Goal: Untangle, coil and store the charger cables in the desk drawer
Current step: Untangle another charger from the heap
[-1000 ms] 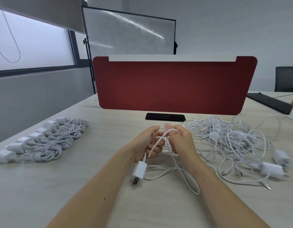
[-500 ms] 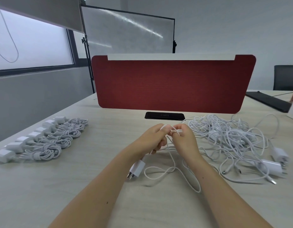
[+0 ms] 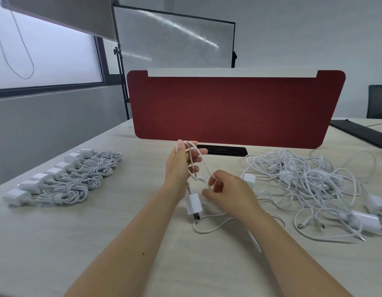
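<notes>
On the desk [image 3: 100,243] we see a tangled pile of cables [image 3: 314,183] to our right and a row of coiled chargers [image 3: 74,181] to our left. Between them our raised left hand [image 3: 181,168] grips loops of a white cable [image 3: 204,165] draped over its fingers; our right hand [image 3: 228,194], lower and just beside, pinches the same cable. Its adapter [image 3: 194,203] hangs below the left hand.

Office — red desk divider [image 3: 235,108], pale desk [image 3: 57,243], whiteboard [image 3: 175,37], black chair [image 3: 378,101]
</notes>
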`<control>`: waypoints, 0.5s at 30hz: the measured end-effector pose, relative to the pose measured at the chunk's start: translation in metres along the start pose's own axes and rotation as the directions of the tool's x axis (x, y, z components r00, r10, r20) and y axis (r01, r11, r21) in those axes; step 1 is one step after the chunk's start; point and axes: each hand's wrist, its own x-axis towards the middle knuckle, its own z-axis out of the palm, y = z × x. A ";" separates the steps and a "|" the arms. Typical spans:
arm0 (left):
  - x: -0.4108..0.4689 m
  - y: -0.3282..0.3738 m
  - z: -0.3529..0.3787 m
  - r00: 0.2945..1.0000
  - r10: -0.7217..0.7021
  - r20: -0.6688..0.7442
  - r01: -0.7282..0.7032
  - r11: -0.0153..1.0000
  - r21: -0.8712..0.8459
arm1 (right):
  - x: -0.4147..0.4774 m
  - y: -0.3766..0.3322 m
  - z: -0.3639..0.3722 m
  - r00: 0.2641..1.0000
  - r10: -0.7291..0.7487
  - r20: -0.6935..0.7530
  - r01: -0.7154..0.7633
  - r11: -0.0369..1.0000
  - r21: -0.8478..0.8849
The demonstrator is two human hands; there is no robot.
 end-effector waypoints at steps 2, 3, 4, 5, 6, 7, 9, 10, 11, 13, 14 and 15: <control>0.006 0.003 -0.004 0.995 -0.091 -0.033 0.083 0.976 -0.202 | 0.003 0.010 0.001 0.999 -0.006 0.044 0.012 0.992 -0.124; 0.008 0.004 -0.006 0.990 -0.135 -0.036 0.117 0.943 -0.312 | 0.005 0.017 0.000 0.999 0.000 0.036 0.007 0.982 -0.189; 0.009 0.005 -0.007 0.985 -0.169 -0.041 0.140 0.913 -0.384 | 0.008 0.026 -0.002 1.000 0.021 0.021 -0.015 0.967 -0.253; 0.010 0.005 -0.008 0.978 -0.199 -0.055 0.160 0.901 -0.403 | 0.011 0.035 -0.003 0.998 0.061 0.015 -0.053 0.949 -0.312; 0.010 0.005 -0.009 0.972 -0.225 -0.073 0.180 0.903 -0.390 | 0.013 0.043 -0.005 0.993 0.119 0.022 -0.103 0.929 -0.356; 0.010 0.005 -0.010 0.965 -0.247 -0.090 0.199 0.910 -0.365 | 0.013 0.049 -0.006 0.983 0.178 0.037 -0.151 0.910 -0.386; 0.012 0.003 -0.012 0.954 -0.284 -0.099 0.240 0.916 -0.321 | 0.014 0.055 -0.007 0.977 0.210 0.034 -0.178 0.896 -0.406; 0.012 0.002 -0.013 0.949 -0.302 -0.087 0.262 0.913 -0.312 | 0.013 0.053 -0.008 0.984 0.178 0.006 -0.162 0.906 -0.392; 0.013 0.002 -0.015 0.944 -0.321 -0.068 0.286 0.906 -0.312 | 0.013 0.050 -0.009 0.991 0.130 -0.029 -0.132 0.922 -0.363; 0.013 0.000 -0.016 0.937 -0.349 -0.025 0.321 0.884 -0.340 | 0.013 0.040 -0.010 0.996 -0.018 -0.091 -0.008 0.963 -0.268; 0.013 0.000 -0.016 0.935 -0.354 -0.011 0.326 0.874 -0.360 | 0.013 0.036 -0.009 0.991 -0.096 -0.096 0.073 0.973 -0.218; 0.013 -0.001 -0.015 0.936 -0.351 -0.011 0.321 0.869 -0.376 | 0.012 0.030 -0.008 0.983 -0.163 -0.082 0.145 0.970 -0.194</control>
